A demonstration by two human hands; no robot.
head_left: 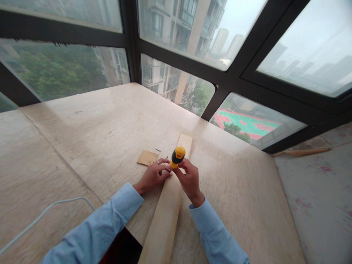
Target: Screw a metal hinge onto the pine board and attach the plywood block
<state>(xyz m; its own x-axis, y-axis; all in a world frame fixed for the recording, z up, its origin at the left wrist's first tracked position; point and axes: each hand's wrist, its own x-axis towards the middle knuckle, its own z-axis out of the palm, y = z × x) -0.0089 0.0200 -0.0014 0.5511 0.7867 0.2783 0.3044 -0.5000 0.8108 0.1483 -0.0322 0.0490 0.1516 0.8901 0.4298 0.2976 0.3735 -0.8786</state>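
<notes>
A screwdriver (178, 157) with a yellow and black handle stands roughly upright over a long pale wooden board (168, 205). The fingers of my right hand (190, 179) are closed around the lower part of its handle. Beside it, my left hand (154, 175) pinches at the screwdriver's lower end, close to the board's surface; what is between those fingertips is too small to make out. A small thin wooden piece (147, 157) with tiny holes lies just beyond my left hand. Near it rests a screw (157, 149), and another screw (166, 157) shows by my left fingers.
The board lies lengthwise on a marble-patterned countertop (233, 205) and reaches past its near edge. A pale cable (49, 209) curves across the left. Dark-framed windows (176, 62) bound the far side, and a flowered wall (319, 190) stands at the right.
</notes>
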